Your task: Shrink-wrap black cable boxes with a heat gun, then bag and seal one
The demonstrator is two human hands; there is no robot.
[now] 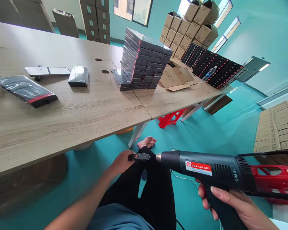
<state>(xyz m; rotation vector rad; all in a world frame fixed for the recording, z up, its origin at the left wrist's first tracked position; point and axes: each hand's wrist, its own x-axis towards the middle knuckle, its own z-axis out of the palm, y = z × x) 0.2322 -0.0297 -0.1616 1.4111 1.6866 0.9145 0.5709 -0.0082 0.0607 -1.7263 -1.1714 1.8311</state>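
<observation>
My right hand is wrapped round the handle of a black heat gun with a red and white label. The gun lies level, its metal nozzle pointing left. Just off the nozzle, a small black box in clear film is seen edge-on. My left hand grips that box at its left end, above my lap. A short gap shows between nozzle and box. On the table beyond, black film-wrapped boxes stand in a tall stack.
The wooden table bears a single wrapped box, a loosely wrapped package, a phone and an opened carton. A red stool stands underneath. Brown cartons are stacked at the right. A white cable crosses the floor.
</observation>
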